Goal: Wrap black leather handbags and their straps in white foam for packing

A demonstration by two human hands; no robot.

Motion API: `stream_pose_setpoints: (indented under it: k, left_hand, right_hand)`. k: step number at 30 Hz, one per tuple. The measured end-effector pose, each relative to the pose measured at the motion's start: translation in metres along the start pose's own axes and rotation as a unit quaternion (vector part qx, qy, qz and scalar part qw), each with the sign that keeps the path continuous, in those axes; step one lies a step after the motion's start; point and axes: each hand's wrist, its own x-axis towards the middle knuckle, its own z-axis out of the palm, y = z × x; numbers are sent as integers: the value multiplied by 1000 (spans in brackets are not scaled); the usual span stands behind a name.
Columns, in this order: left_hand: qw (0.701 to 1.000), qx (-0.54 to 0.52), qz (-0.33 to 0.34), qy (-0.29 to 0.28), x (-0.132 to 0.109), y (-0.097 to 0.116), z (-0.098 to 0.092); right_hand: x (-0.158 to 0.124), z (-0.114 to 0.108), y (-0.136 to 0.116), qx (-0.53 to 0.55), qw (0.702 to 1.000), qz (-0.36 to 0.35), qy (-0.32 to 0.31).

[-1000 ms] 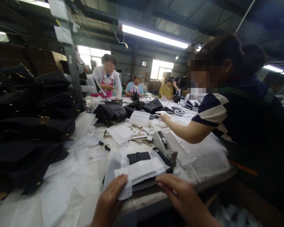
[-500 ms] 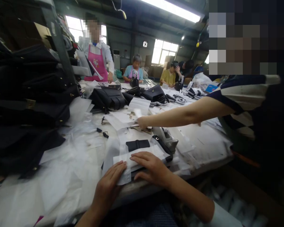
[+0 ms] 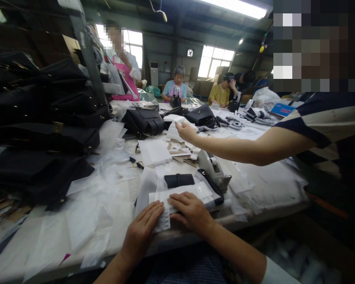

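My left hand lies flat with fingers out on the near end of a white sheet of wrapping paper. My right hand rests palm down on the same sheet, fingers slightly curled, pressing it onto a black bag that lies under it. Only a black strip and the right edge of the bag show past the paper.
A co-worker's arm reaches across from the right and holds a white sheet. A tape dispenser stands beyond the bag. Stacked black bags fill the left. Loose tissue covers the table; other people work farther back.
My right hand came in from the right and settled on the paper beside my left hand. The co-worker's hand reached over the table, then lifted a white sheet. The view shifted slightly.
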Motion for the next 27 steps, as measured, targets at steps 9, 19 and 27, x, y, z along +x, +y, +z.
stream_pose_setpoints:
  k: [9,19,27]
  left_hand:
    - [996,-44,-50,-54,6,-4,-9]
    - [992,-84,-53,-84,13,-18,-16]
    - [994,-68,-67,-60,24,-2,-25]
  right_hand:
    - [5,-5,2,-8,1000,2,-27]
    - [4,0,8,-69,995,-66,-2]
    - [2,2,4,-43,999,-3,-2]
